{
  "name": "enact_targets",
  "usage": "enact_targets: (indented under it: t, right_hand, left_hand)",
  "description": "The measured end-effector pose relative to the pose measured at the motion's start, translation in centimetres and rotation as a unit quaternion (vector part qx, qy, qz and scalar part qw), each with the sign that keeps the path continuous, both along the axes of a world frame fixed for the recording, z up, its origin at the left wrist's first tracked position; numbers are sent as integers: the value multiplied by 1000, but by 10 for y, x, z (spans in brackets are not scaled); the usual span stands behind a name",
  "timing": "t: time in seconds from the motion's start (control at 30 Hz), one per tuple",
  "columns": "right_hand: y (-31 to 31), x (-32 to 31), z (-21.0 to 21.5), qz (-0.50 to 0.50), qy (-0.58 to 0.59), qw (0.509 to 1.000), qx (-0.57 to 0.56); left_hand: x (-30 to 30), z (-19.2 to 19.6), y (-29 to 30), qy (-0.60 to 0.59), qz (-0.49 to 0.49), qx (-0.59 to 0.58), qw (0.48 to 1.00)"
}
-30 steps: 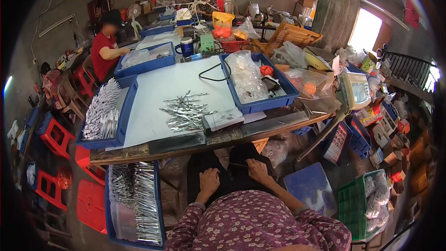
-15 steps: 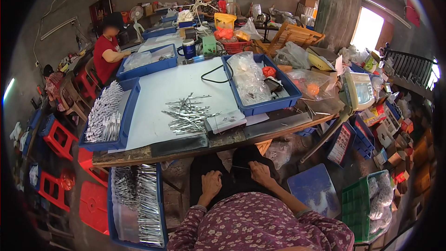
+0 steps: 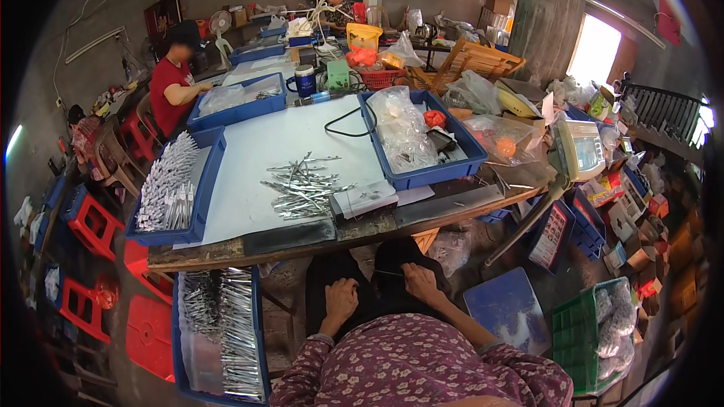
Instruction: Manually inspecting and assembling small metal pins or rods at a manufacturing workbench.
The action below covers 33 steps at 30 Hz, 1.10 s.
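My left hand (image 3: 342, 299) rests on my dark trousers over the left thigh, its fingers loosely laid out and holding nothing that I can see. Over the other thigh, my right hand (image 3: 421, 282) is closed on a thin metal rod (image 3: 387, 273), whose slim end points left between my knees. The part inside the fingers is hidden. Ahead on the white-covered table (image 3: 249, 181) lies a loose heap of tweezers-like silvery metal pieces (image 3: 305, 188). A small pale block (image 3: 366, 199) sits beside the heap near the table's front edge.
A blue tray (image 3: 204, 188) of white-sleeved pieces stands at the table's left; another blue tray (image 3: 437, 178) holds plastic bags. Below left, a blue crate (image 3: 260, 339) holds rows of metal pieces. Red stools (image 3: 151, 332) and a green basket (image 3: 572, 347) flank me. A person in red (image 3: 172, 90) sits far left.
The view has shifted very slightly. Both my hands stay on my thighs, and the heap on the table looks the same.
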State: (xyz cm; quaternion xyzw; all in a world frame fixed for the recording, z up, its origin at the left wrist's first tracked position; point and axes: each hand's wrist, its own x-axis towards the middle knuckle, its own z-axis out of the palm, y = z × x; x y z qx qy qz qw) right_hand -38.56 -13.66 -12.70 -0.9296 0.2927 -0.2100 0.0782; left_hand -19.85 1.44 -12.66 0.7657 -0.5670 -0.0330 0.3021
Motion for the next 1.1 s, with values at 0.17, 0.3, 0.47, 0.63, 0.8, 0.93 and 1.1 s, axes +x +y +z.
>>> enact_targets:
  t: [0.17, 0.3, 0.47, 0.63, 0.8, 0.93, 1.1]
  right_hand:
    - [1, 0, 2, -1, 5, 1000, -6]
    - [0, 0, 1, -4, 13, 1000, 0]
    - [1, 1, 2, -1, 11, 1000, 1]
    - [-1, 0, 1, 3, 2, 1000, 0]
    - [1, 0, 3, -4, 6, 1000, -3]
    - [3, -1, 6, -7, 0, 1000, -12]
    - [3, 1, 9, 2, 6, 1000, -8]
  left_hand:
    - [0, 1, 1, 0, 2, 3, 1000]
    - [-1, 1, 1, 2, 1, 2, 1000]
    - [0, 1, 0, 1, 8, 11, 1000]
    - [1, -3, -1, -1, 0, 3, 1000]
    - [-1, -1, 0, -9, 2, -1, 1000]
    - [-1, -1, 0, 2, -2, 2, 1000]
    - [-2, 4, 2, 5, 9, 5, 1000]
